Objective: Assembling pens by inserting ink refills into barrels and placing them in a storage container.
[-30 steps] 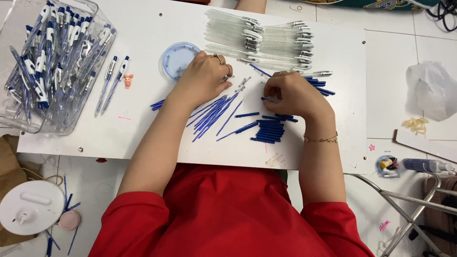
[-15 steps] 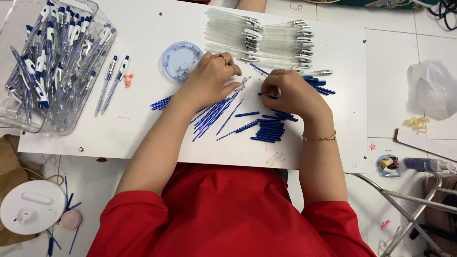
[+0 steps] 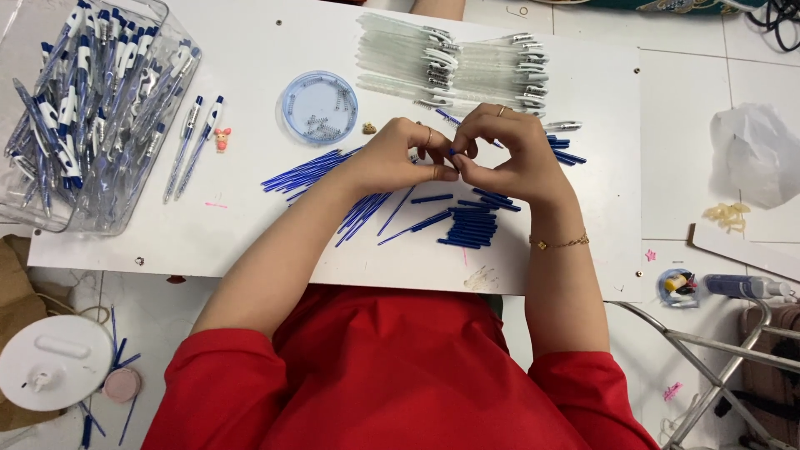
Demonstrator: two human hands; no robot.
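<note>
Two hands, left hand (image 3: 396, 158) and right hand (image 3: 508, 154), fingertips pinched shut together on a thin blue plastic ink refill (image 3: 451, 152) above the white desk (image 3: 250, 225). Best kept straight, gripped lightly, over loose blue refills (image 3: 471, 229).

thin blue refill (image 3: 451, 153) between fingertips

Your single head camera looks almost straight down from above your own chest, close over the white worktop (image 3: 250, 225), with your hands (image 3: 467, 154) near frame centre.
</note>
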